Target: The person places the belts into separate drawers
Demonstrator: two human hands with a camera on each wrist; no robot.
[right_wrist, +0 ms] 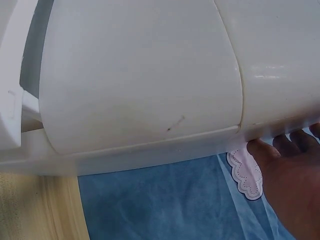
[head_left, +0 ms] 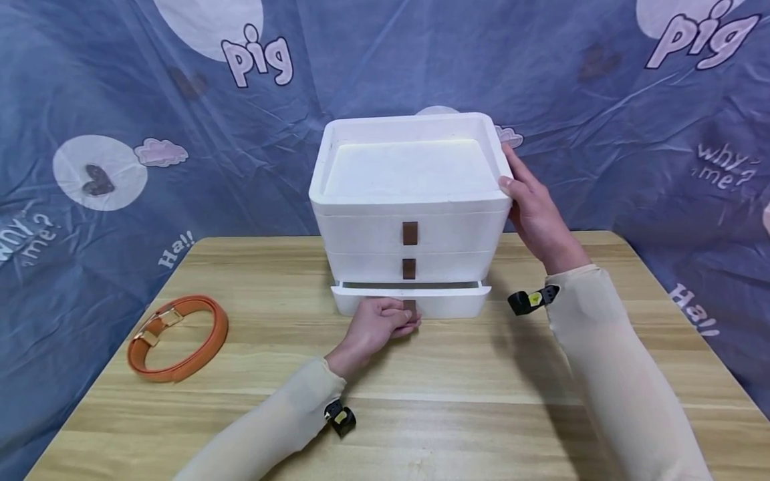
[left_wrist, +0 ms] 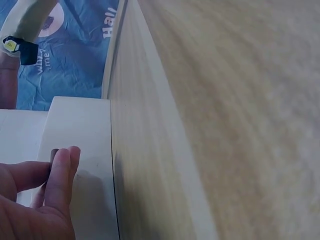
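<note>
A white three-drawer storage box (head_left: 373,230) with an open tray top stands at the back of the table. Its bottom drawer (head_left: 448,304) sticks out a little, leaving a narrow gap above its front. My left hand (head_left: 375,326) pinches the brown pull tab (head_left: 410,307) of that drawer between thumb and fingers; the left wrist view shows the tab's end (left_wrist: 54,153) at the fingertips. At the box's upper right corner my right hand (head_left: 535,207) grips the top rim, thumb on the front and fingers along the side.
An orange belt (head_left: 218,334) with gold-coloured metal parts lies coiled on the left of the wooden table (head_left: 481,414). Behind the table hangs a blue printed cloth (head_left: 373,53). The two upper drawers, with brown tabs (head_left: 410,233), are closed.
</note>
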